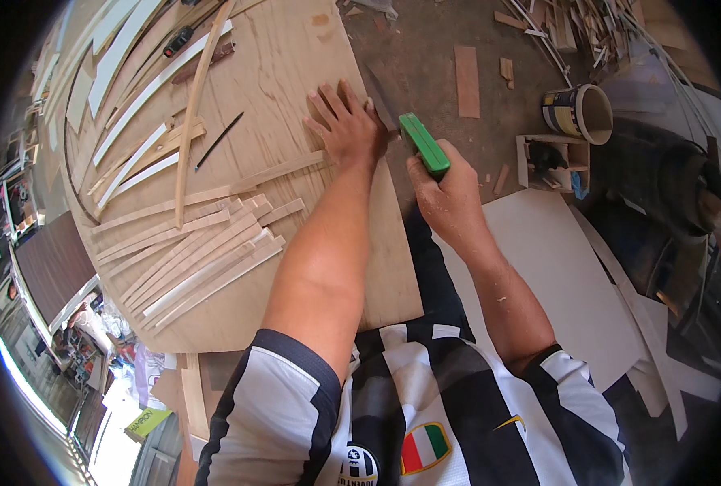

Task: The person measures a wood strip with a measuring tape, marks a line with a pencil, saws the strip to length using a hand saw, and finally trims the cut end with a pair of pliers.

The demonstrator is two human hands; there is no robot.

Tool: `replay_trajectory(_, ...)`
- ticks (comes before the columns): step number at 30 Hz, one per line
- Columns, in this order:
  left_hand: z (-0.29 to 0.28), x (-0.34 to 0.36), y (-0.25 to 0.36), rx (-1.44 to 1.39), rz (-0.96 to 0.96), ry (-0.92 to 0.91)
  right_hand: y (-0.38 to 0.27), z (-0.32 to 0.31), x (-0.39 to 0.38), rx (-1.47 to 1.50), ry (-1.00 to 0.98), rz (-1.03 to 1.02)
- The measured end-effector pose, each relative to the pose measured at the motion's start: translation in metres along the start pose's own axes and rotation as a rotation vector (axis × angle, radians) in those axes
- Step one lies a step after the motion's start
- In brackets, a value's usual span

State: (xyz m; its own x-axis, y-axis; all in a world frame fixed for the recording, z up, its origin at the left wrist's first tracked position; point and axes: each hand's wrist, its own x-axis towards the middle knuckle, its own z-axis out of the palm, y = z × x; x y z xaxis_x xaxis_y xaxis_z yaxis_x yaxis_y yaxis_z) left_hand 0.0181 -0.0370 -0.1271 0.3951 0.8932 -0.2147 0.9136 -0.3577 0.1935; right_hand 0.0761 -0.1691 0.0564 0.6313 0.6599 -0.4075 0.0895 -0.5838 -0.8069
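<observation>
My left hand [346,130] lies spread on the edge of a plywood panel [389,267]. A long wooden strip [279,170] runs under or up to its wrist. My right hand [445,194] grips the green handle of a saw [424,144] just beyond that edge; the dark blade reaches toward the board by my left fingertips and is partly hard to make out. Below and left of my left hand, several thin wooden strips [190,259] are fanned across the panel. A black pencil [219,142] lies nearby, with white and pale curved strips [146,97] farther left.
A bucket [575,113], a wooden box [526,162] and scraps [467,81] sit on the floor [417,57] at right. A white sheet [531,283] lies beside my right arm. A dark tool [178,40] is on the panel; clutter [101,332] fills the left side.
</observation>
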Motion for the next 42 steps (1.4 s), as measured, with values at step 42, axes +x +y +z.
replay_trajectory(42,0.001,0.001,-0.007,-0.022,-0.032,0.015,-0.001,-0.01,-0.019,0.131,-0.002,0.056)
